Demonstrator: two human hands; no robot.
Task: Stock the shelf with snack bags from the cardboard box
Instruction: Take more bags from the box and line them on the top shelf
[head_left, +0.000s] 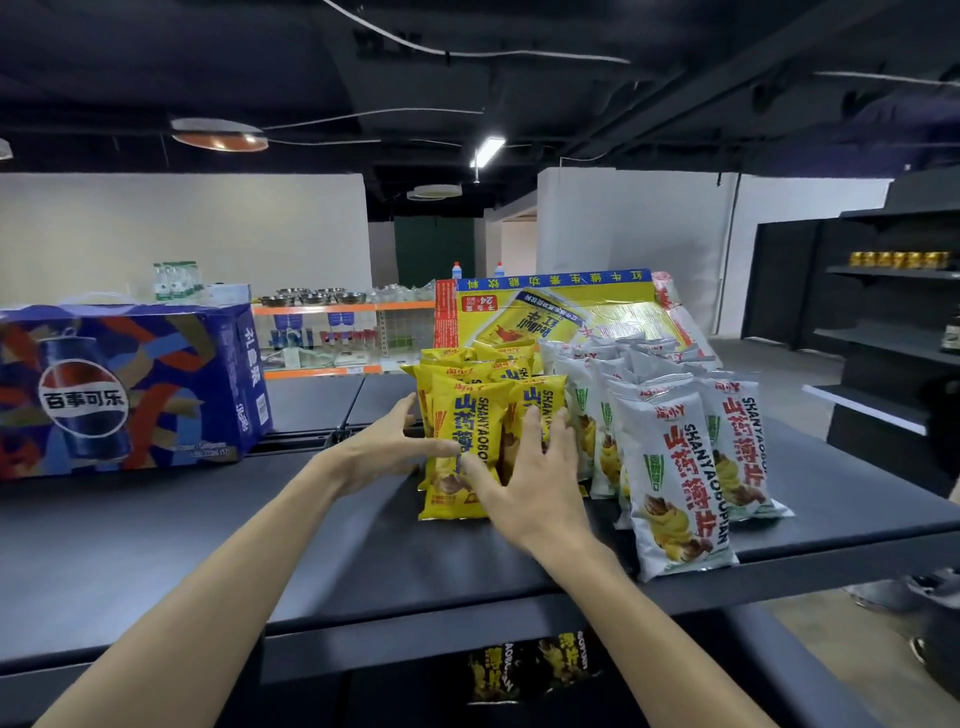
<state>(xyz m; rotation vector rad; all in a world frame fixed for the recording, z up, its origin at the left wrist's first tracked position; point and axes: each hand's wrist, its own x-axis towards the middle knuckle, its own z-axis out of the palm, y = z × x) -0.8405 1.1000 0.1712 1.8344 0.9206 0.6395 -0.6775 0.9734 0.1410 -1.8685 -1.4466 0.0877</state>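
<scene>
Several yellow snack bags (470, 410) stand upright in a tight row on the dark shelf top (208, 530). My left hand (387, 447) lies flat against the left side of the front yellow bags with straight fingers. My right hand (524, 483) presses its spread fingers against the face of the front yellow bag. To the right, several silver snack bags (670, 467) of the same kind stand in rows. Below the shelf edge, more yellow bags (530, 670) show in shadow; the cardboard box itself is not visible.
A blue Pepsi carton (130, 384) sits on the shelf top at the left. A yellow Red Bull case (566, 306) lies behind the snack bags. Black shelving (893, 291) stands at the far right, an orange-edged rack (337, 332) in the background.
</scene>
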